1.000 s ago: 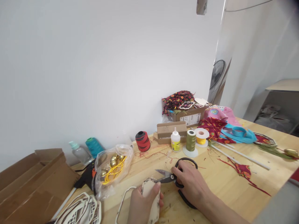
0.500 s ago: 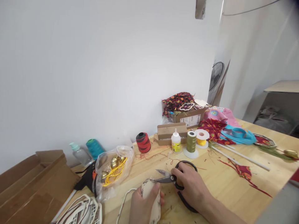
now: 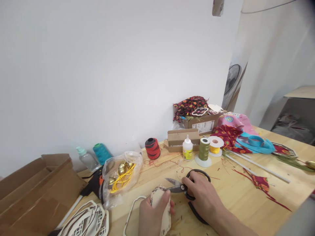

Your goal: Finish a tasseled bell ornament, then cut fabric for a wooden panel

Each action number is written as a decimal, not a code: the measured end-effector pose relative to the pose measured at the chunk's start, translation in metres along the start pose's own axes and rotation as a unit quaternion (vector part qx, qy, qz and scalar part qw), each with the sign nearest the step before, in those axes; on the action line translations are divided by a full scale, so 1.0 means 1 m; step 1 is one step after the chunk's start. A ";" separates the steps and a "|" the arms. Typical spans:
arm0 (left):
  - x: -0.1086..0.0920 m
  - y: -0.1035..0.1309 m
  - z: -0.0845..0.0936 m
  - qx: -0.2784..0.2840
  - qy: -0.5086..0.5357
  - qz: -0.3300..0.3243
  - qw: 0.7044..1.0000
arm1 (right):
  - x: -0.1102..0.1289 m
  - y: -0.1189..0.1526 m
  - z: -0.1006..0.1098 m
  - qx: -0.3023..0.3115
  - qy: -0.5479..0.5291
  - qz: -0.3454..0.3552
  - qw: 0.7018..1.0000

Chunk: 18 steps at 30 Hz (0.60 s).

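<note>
Wooden cutout [image 3: 161, 209], pale and scallop-edged, upright at the near edge of the table [image 3: 246, 196], clasped in the left hand [image 3: 152, 214] with the thumb pressed across its front; scissors [image 3: 183, 188] in the right hand [image 3: 204, 196], fingers closed through the black loops, blades slightly parted with the tips touching the cutout's upper edge. Trimming judged under way, not finished: red thread scraps [image 3: 167, 163] scattered on the table, extent of the remaining edge not discernible. Head view, surroundings: empty wooden frame [image 3: 131, 214] just left of the cutout, bag of gold bells [image 3: 120, 175] beyond, glue bottle [image 3: 187, 149] and green thread spool [image 3: 204, 149] further back.
</note>
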<state>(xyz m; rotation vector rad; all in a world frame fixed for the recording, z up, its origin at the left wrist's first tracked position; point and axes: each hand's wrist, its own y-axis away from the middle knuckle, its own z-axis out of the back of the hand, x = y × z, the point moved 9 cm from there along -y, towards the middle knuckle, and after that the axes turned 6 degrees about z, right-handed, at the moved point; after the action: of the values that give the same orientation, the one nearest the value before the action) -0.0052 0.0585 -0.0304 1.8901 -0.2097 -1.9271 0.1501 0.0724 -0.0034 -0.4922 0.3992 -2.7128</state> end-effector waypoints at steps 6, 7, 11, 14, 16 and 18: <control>-0.002 0.000 0.001 -0.012 -0.002 0.000 1.000 | 0.001 -0.001 0.002 -0.009 0.014 -0.001 1.000; -0.002 0.000 0.001 -0.012 -0.001 0.000 1.000 | 0.001 -0.001 0.003 -0.009 0.015 -0.001 1.000; 0.000 0.003 -0.004 -0.004 0.004 0.010 1.000 | -0.017 0.001 0.005 -0.003 -0.019 -0.074 0.997; 0.001 0.005 -0.006 0.004 0.002 0.015 1.000 | -0.026 0.004 0.008 -0.014 -0.042 -0.110 0.993; 0.001 0.003 -0.005 0.007 -0.003 0.012 1.000 | -0.021 0.003 0.009 -0.021 -0.046 -0.081 0.995; 0.000 0.001 -0.004 0.017 -0.012 0.003 1.000 | -0.015 0.002 0.009 -0.021 -0.055 -0.053 0.997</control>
<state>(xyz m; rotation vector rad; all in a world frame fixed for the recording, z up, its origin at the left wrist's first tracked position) -0.0010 0.0585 -0.0305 1.8871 -0.2568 -1.9541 0.1672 0.0744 -0.0007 -0.6895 0.4130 -2.7666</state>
